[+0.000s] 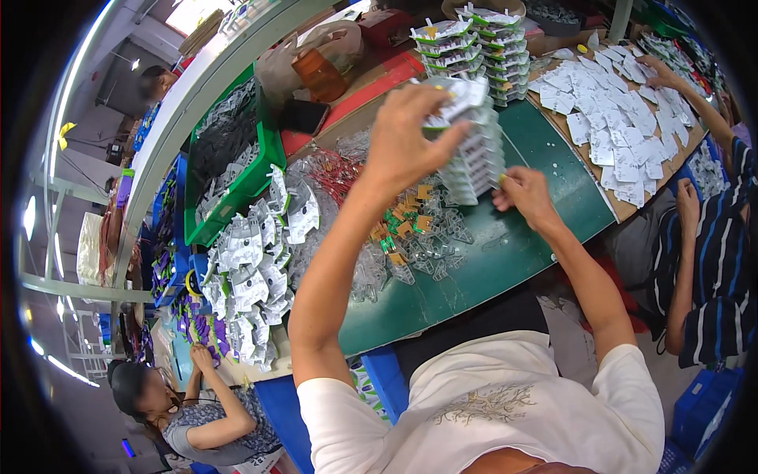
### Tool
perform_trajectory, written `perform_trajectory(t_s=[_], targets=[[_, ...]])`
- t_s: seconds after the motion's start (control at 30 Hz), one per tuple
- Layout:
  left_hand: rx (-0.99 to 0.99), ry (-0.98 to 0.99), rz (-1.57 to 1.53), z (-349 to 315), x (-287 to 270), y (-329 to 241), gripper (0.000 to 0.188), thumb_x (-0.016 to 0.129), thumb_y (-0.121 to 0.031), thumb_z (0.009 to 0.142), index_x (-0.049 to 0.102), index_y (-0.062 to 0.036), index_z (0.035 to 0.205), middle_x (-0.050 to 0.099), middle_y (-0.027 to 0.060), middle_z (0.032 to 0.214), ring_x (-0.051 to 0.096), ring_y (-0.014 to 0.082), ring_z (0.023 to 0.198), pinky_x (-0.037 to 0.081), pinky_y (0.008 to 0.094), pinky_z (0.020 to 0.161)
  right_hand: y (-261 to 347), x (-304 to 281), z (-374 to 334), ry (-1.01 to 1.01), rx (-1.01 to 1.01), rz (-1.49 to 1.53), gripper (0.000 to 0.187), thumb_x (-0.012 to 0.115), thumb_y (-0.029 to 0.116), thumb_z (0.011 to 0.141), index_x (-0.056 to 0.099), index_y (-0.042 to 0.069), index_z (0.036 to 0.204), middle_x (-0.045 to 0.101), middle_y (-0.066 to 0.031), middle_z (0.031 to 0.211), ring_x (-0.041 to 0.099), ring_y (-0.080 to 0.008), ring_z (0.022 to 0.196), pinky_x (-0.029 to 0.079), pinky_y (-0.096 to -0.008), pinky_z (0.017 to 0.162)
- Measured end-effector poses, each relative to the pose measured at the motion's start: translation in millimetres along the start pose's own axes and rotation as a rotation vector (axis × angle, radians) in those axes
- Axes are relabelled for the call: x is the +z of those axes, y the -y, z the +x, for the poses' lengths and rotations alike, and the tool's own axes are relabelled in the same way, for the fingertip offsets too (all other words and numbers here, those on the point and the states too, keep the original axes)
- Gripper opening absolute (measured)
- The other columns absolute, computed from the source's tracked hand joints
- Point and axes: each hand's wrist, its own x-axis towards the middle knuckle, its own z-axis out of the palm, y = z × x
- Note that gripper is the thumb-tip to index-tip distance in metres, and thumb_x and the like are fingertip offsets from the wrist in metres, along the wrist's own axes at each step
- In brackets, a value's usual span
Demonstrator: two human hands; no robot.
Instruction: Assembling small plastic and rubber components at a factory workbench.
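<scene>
A tall stack of white plastic housings (470, 162) stands tilted on the green worktop, a little blurred. My left hand (407, 134) grips its top, thumb on the near side and fingers over the upper piece. Low at the stack's right side is my right hand (527, 196), its fingers curled together, with a small yellowish spot at the fingertips; what they hold is unclear. Left of the stack lie loose clear plastic pieces (430, 257), small orange-and-green circuit boards (407, 221) and a bundle of red wires (335, 175).
Behind stand more stacked housings (446, 47). White flat parts (624, 118) cover a board at right, where a co-worker's hand (663, 73) reaches in. A green crate (272, 150) and piled white housings (245, 268) sit at left; another person (209, 411) works lower left.
</scene>
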Motion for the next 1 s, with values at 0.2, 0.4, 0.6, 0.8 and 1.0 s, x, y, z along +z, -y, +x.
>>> perform_trajectory(t_s=[0.2, 0.4, 0.6, 0.8, 1.0], targets=[[-0.101, 0.051, 0.073, 18.3, -11.0, 65.5, 0.04, 0.079, -0.025, 0.073, 0.07, -0.0015, 0.105, 0.066, 0.0143, 0.101, 0.063, 0.0309, 0.095, 0.052, 0.0382, 0.085, -12.1, 58.2, 79.0, -0.039, -0.042, 0.063, 0.018, 0.06, 0.006, 0.091, 0.064, -0.011, 0.091, 0.069, -0.0178, 0.075, 0.069, -0.021, 0.058, 0.057, -0.0302, 0.049], [-0.085, 0.08, 0.163, 22.6, 0.7, 112.4, 0.045, 0.079, -0.029, 0.07, 0.071, -0.0048, 0.107, 0.067, 0.0132, 0.109, 0.057, 0.0325, 0.107, 0.045, 0.0424, 0.094, -18.5, 76.5, 105.7, -0.132, -0.036, 0.022, 0.017, 0.06, 0.005, 0.09, 0.065, -0.01, 0.086, 0.069, -0.0171, 0.074, 0.069, -0.0207, 0.057, 0.057, -0.0299, 0.049], [-0.038, 0.082, 0.144, 31.1, 4.9, 125.0, 0.048, 0.08, -0.029, 0.068, 0.071, -0.0061, 0.109, 0.067, 0.0124, 0.11, 0.057, 0.0323, 0.109, 0.045, 0.0419, 0.095, -32.0, 90.1, 120.3, -0.165, -0.008, 0.134, 0.018, 0.058, 0.005, 0.093, 0.065, -0.01, 0.088, 0.07, -0.0166, 0.077, 0.07, -0.0199, 0.061, 0.058, -0.0292, 0.053], [-0.036, 0.06, 0.125, 31.7, 5.0, 126.7, 0.055, 0.082, -0.026, 0.066, 0.067, -0.0058, 0.115, 0.067, 0.0127, 0.11, 0.056, 0.0317, 0.108, 0.045, 0.0415, 0.095, -33.6, 98.0, 120.9, -0.203, 0.066, 0.271, 0.021, 0.058, 0.007, 0.096, 0.064, -0.012, 0.104, 0.07, -0.0171, 0.084, 0.071, -0.0219, 0.067, 0.059, -0.028, 0.056], [0.024, -0.053, 0.154, 19.1, -3.1, 123.1, 0.067, 0.085, -0.024, 0.066, 0.06, -0.0053, 0.126, 0.059, 0.0166, 0.121, 0.053, 0.0347, 0.113, 0.044, 0.0424, 0.097, -26.6, 97.2, 119.4, -0.184, 0.138, 0.31, 0.024, 0.06, 0.006, 0.095, 0.061, -0.013, 0.11, 0.07, -0.0183, 0.091, 0.072, -0.0227, 0.072, 0.06, -0.0284, 0.061]])
